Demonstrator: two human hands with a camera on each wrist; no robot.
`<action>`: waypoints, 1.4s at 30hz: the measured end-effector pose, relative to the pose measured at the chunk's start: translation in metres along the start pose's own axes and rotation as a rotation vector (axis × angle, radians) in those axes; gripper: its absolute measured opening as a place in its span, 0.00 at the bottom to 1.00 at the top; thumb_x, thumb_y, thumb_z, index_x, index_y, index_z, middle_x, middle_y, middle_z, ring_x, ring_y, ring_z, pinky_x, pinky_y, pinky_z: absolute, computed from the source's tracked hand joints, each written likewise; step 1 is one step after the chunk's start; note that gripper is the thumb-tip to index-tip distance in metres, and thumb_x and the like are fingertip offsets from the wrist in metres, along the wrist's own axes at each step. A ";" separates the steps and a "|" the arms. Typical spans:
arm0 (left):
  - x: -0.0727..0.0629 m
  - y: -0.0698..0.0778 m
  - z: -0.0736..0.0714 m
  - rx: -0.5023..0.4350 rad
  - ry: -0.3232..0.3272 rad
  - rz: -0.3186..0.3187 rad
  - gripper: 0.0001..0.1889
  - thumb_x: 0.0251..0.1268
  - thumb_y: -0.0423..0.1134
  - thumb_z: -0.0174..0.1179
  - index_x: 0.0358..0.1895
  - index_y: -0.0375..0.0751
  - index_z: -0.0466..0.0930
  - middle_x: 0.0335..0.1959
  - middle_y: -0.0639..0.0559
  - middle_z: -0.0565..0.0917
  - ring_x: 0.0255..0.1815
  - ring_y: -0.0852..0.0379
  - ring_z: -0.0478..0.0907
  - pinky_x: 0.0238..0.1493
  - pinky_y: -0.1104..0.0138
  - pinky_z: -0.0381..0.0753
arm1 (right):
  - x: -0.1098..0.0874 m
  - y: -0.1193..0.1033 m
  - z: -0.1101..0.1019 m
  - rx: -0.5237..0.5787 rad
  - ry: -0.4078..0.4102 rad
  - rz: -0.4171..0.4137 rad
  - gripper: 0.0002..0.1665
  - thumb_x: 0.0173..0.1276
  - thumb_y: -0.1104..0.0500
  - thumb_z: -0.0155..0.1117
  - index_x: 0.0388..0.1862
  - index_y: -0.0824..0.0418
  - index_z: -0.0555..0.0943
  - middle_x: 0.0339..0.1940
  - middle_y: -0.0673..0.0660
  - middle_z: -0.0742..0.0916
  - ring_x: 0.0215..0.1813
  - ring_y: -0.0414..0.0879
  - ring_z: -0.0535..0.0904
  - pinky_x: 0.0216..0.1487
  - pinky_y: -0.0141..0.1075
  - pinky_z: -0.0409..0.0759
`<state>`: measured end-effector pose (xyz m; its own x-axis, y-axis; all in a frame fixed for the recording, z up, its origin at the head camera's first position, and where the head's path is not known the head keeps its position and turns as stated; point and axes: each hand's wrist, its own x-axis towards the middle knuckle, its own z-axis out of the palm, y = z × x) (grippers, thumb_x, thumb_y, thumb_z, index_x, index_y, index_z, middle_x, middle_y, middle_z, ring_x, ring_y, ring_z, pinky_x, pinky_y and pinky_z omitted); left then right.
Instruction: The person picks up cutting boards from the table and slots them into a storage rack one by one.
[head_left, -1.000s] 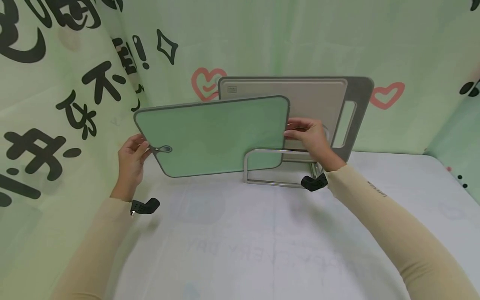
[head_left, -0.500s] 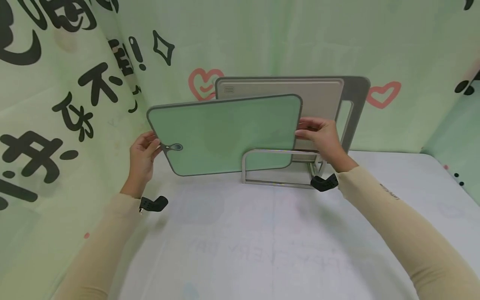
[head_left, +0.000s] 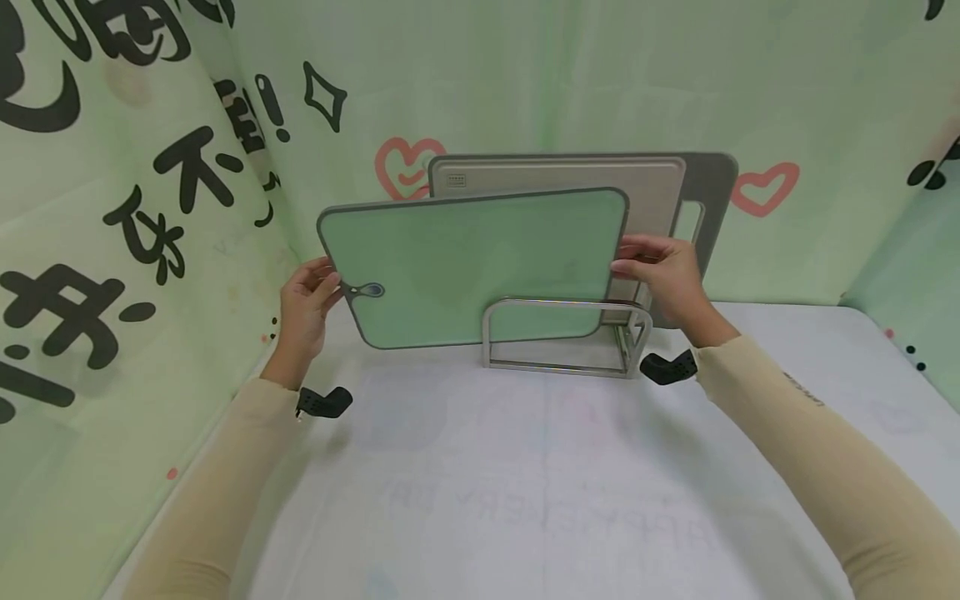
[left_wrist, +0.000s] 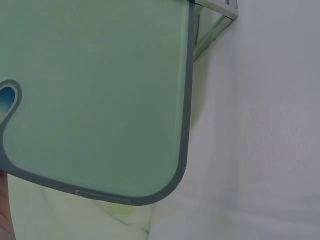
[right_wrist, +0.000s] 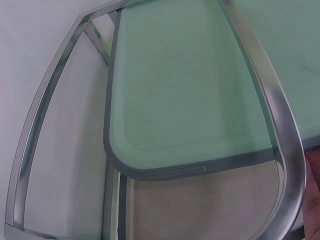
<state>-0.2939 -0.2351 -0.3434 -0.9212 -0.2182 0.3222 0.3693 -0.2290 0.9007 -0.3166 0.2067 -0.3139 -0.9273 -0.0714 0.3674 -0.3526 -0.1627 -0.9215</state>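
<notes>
A green cutting board (head_left: 480, 258) with a grey rim is held up on its long side, its left end slightly lower. My left hand (head_left: 305, 312) pinches its left short edge beside the small hanging hole (head_left: 369, 290). At the opposite edge, my right hand (head_left: 667, 279) pinches it between thumb and fingers. The board's right part is behind the front bar of a metal rack (head_left: 555, 367), and its lower corner hangs inside the frame in the right wrist view. Behind it, a larger beige cutting board (head_left: 652, 196) with a grey handle end stands upright in the rack.
The rack stands on a white-covered table (head_left: 480, 467). Green printed curtains (head_left: 645, 92) hang close behind the beige board and along the left side, near my left arm. A black wrist camera (head_left: 667, 367) sits under each wrist.
Both hands have carried the green board to the right, so more of it lies behind the rack's front bar. The rack and the beige board have stayed in place.
</notes>
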 end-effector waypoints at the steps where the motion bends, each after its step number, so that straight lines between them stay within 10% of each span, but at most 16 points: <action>1: 0.000 0.000 0.001 0.003 -0.001 0.001 0.11 0.63 0.28 0.56 0.36 0.52 0.80 0.34 0.58 0.80 0.35 0.64 0.77 0.40 0.76 0.82 | -0.001 0.000 -0.001 -0.011 0.006 0.001 0.20 0.54 0.79 0.63 0.33 0.54 0.86 0.25 0.48 0.87 0.30 0.36 0.84 0.33 0.28 0.83; 42: 0.007 -0.014 0.032 0.033 -0.087 -0.038 0.11 0.66 0.29 0.54 0.39 0.53 0.79 0.36 0.58 0.78 0.38 0.64 0.76 0.42 0.76 0.81 | -0.011 -0.011 -0.037 -0.145 0.068 0.005 0.16 0.56 0.72 0.66 0.36 0.51 0.86 0.27 0.45 0.87 0.29 0.34 0.84 0.32 0.25 0.82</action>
<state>-0.3092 -0.2030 -0.3443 -0.9420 -0.1266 0.3108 0.3314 -0.2042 0.9211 -0.3071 0.2460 -0.3128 -0.9339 -0.0043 0.3576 -0.3575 -0.0189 -0.9337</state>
